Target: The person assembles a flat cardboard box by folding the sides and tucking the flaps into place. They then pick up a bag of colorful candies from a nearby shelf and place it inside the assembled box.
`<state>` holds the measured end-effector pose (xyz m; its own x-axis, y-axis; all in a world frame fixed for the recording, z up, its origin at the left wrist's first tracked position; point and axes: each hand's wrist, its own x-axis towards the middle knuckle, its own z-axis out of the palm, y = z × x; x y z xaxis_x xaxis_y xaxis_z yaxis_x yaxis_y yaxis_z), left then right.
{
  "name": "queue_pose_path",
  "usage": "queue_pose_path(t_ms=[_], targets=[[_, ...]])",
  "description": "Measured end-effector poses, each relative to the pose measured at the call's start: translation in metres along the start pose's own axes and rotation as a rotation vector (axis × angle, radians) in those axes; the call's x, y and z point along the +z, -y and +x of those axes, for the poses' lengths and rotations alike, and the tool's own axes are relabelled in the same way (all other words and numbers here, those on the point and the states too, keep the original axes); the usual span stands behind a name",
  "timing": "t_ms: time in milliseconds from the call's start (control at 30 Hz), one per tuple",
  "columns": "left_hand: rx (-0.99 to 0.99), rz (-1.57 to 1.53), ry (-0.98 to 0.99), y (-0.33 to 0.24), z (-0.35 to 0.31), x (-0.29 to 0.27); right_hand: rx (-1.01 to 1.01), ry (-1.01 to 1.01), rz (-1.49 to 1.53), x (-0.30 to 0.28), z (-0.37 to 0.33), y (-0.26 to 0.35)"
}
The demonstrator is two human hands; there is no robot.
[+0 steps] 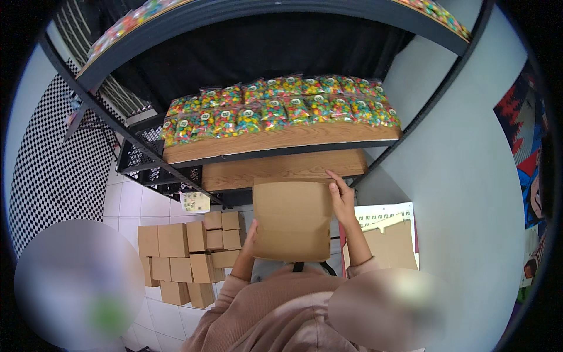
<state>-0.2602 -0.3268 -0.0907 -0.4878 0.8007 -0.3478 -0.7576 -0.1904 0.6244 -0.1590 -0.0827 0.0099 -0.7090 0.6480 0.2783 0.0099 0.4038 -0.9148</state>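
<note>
A brown cardboard box (292, 220) is held up in front of my body, between my two hands. My left hand (249, 239) grips its left side low down; most of those fingers are hidden behind the cardboard. At the upper right corner, my right hand (342, 196) holds the right edge, with the thumb against it and the forefinger reaching past the far edge. A fold line crosses the brown surface facing me. Whether anything lies inside the box cannot be seen.
Ahead stands a shelf (281, 139) bearing rows of clear bags of colourful candy (272, 111). Several small cardboard boxes (173, 256) are stacked on the tiled floor at left. Flat cardboard (392, 245) and a sticker sheet (375, 215) lie at right, beside a grey wall (451, 176).
</note>
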Motion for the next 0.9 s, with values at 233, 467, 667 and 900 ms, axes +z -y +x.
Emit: queue_pose_path(t_ms=[233,467,667,900], targets=[[0.272,-0.051,-0.12,-0.049,-0.004,-0.054,0.041,0.301,0.133,0.076,0.051,0.035],[0.397,-0.013,-0.24,-0.078,-0.02,-0.054,-0.037,0.175,0.246,0.131,0.07,0.012],[0.369,0.031,-0.222,-0.085,0.007,-0.027,0.029,-0.148,0.065,0.066,0.08,-0.054],[0.331,-0.156,-0.183,-0.06,0.04,-0.007,-0.114,-0.681,-0.469,-0.093,0.15,-0.122]])
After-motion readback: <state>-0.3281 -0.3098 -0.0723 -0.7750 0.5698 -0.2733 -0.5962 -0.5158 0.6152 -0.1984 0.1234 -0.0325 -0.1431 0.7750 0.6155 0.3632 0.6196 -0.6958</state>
